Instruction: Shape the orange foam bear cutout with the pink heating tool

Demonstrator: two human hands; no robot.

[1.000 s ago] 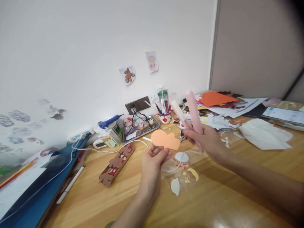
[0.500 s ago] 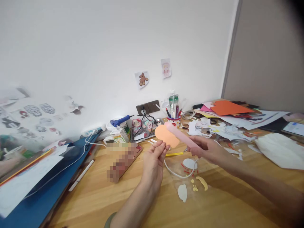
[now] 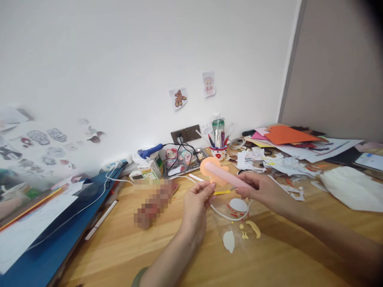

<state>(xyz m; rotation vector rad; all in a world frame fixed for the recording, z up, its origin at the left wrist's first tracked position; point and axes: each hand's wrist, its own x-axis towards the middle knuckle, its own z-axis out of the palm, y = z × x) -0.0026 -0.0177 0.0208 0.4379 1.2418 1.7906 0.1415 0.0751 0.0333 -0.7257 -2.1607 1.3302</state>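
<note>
My left hand [image 3: 199, 199] pinches the lower edge of an orange paper cut-out [image 3: 207, 164] with rounded lobes, held up over the wooden table. My right hand [image 3: 259, 186] is closed on a long pale pink strip with a rounded end [image 3: 229, 175], which lies across the front of the orange piece and hides part of it. Below the hands, a white oval [image 3: 238, 205], a cream oval [image 3: 229, 241], a curved yellow piece [image 3: 254, 229] and small red strips lie on the table. A yellow stick [image 3: 221, 193] is just behind my left fingertips.
A blue glue gun [image 3: 150, 152], a metal tray [image 3: 176, 170] and a pen cup [image 3: 218, 153] stand at the back. Paper scraps [image 3: 281, 165] and orange sheets [image 3: 289, 134] are at the right. A blue board [image 3: 74, 227] with a white cable [image 3: 98, 195] lies left.
The pink strip has moved left and down across the orange piece and now overlaps it more. The orange piece has shifted slightly to the right and turned a little.
</note>
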